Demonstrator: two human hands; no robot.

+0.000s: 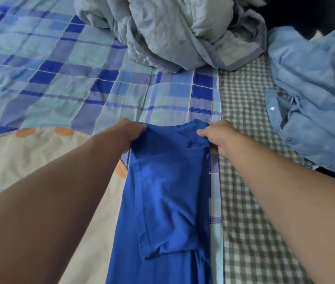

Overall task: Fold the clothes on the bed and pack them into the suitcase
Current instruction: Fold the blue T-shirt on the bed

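Blue shirt (162,191) — gripped by left hand (129,132), right hand (217,136)

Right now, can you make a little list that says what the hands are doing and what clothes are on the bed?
left hand: grips the far left corner of the blue T-shirt
right hand: grips its far right corner
blue T-shirt: narrow strip, sleeve folded in
denim shirt: crumpled, right side, unfolded
grey quilt: bunched at the far end
suitcase: not in view

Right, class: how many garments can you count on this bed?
2. The bright blue cotton T-shirt lies in the middle, gripped by both hands; the crumpled light blue button shirt lies at the right. Others may be hidden under the bedding.
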